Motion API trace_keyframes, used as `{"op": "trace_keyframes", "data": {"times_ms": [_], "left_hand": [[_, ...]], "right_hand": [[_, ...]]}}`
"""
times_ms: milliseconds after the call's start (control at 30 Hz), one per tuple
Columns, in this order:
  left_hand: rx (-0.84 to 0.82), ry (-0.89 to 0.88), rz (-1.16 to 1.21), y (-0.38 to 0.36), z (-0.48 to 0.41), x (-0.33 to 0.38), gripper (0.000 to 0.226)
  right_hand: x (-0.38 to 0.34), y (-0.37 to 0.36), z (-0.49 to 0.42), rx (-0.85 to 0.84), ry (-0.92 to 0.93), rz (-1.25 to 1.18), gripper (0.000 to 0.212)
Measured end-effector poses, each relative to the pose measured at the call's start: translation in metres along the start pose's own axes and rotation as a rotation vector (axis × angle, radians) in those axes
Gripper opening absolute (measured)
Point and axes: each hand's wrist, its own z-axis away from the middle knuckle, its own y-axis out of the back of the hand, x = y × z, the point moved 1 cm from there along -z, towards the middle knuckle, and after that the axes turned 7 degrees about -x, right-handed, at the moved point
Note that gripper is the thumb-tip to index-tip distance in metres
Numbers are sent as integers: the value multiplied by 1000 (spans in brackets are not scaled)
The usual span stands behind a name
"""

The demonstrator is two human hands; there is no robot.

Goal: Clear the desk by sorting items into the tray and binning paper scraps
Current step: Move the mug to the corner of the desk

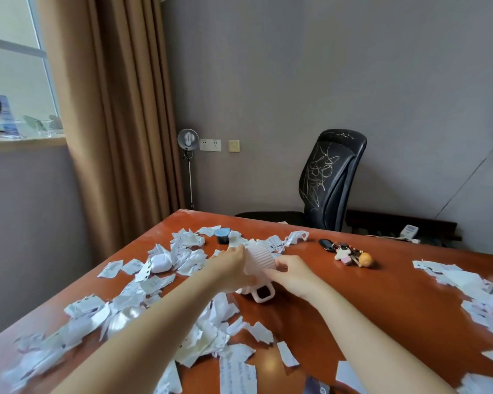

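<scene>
Torn paper scraps [236,371] are lying nearest the camera, some bearing handwriting too small and blurred to read. Both bare forearms are reaching over them toward the middle of the reddish-brown table [382,302].

Both hands are closing on a pale pink ribbed mug [258,260]. It is lying tilted, its long axis running from the far end near the left fingertips back toward the camera, with its squarish handle [264,294] sticking out at the near end, below the grip and touching or just over the table; I cannot tell which. No label is showing on the mug.

Wrapping the left side of the mug, the left hand [229,267] is curling its fingers around the ribbed wall. On the opposite side, the right hand [292,275] is pinching the mug near its near end between thumb and fingers. Whether its mouth is facing toward or away from the camera cannot be told.

Just beyond the left grip, a small dark pot with a blue lid [222,235] is standing among more scraps. To the left of the grip, a white earbud case [161,263] is sitting on the paper. Well to the right of the right grip, a bunch of keys with charms [346,253] is lying on bare wood. Farther right, another drift of scraps [467,291] is covering the table edge. Behind, a black chair [330,177] is showing pale scribbles that cannot be read.
</scene>
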Motion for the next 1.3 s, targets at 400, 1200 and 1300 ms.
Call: {"op": "trace_keyframes", "data": {"times_ms": [400, 1200, 1300], "left_hand": [[110, 5, 368, -16, 9, -38, 78], [59, -118, 552, -20, 25, -83, 76], [138, -149, 598, -13, 27, -81, 75]], "right_hand": [[-23, -12, -5, 5, 201, 1, 32], [-24, -29, 19, -97, 87, -134, 29], [-36, -26, 20, -66, 97, -131, 31]]}}
